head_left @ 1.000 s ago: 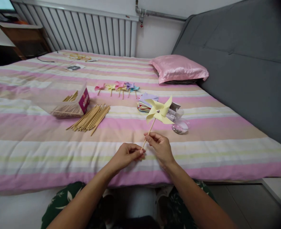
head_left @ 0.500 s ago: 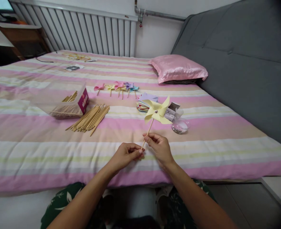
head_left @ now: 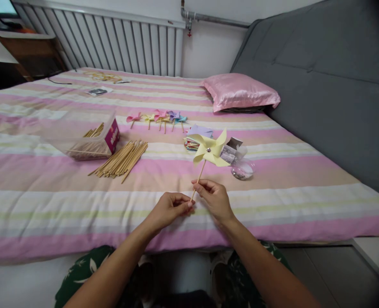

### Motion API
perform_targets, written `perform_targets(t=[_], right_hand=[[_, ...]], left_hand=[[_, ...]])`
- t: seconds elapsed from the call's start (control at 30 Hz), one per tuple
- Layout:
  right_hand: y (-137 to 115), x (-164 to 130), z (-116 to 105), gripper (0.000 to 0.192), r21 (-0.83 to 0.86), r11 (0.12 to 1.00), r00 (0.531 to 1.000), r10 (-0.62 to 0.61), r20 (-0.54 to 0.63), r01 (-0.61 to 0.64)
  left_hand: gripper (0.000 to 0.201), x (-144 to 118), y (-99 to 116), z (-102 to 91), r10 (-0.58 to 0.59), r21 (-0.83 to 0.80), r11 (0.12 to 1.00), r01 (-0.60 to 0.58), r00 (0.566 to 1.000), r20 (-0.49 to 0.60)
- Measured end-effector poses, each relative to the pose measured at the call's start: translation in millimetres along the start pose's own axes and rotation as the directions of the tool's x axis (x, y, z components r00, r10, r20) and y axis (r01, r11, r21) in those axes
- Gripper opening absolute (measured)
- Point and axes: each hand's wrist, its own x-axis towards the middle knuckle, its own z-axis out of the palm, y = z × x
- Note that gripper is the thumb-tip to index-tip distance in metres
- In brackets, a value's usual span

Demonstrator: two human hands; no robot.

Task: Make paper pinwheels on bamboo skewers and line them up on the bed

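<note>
Yellow paper pinwheel on a thin wooden stick [head_left: 208,150] stands upright in front of me, above the striped pink bedspread [head_left: 48,201], so its blades are free to spin. My right hand [head_left: 215,199] pinches the stick low down and my left hand [head_left: 170,208] closes on its bottom tip, steadying it. Since a second ago the pinwheel has drifted slightly left, toward the loose pile of wooden sticks [head_left: 121,159], and its blades have turned.

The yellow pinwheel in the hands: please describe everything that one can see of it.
The yellow pinwheel has pale yellow blades that look like folded paper, fixed at the centre by a small shiny pin. It sits on top of a thin, light stick that looks wooden and leans slightly right. The right hand and the left hand pinch the stick's lower end, holding it above the striped bed cover.
</note>
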Motion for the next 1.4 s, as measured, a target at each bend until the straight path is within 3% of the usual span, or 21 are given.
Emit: perform_targets(t=[0.97,1.4], right_hand=[[-1.6,-1.7,-0.3,0.029,-0.047,0.999,0.997,-0.023,0.075,0.026],[-14.8,5.9,-16.0,0.036,0.18,0.97,0.983,-0.147,-0.114,0.166]], left_hand=[[0.027,0.9,4.0,0.5,0.004,0.055,0.999,0.0,0.997,-0.082],[0.026,3.0,-3.7,-1.2,0.002,0.153,0.988,0.016,0.993,-0.12]])
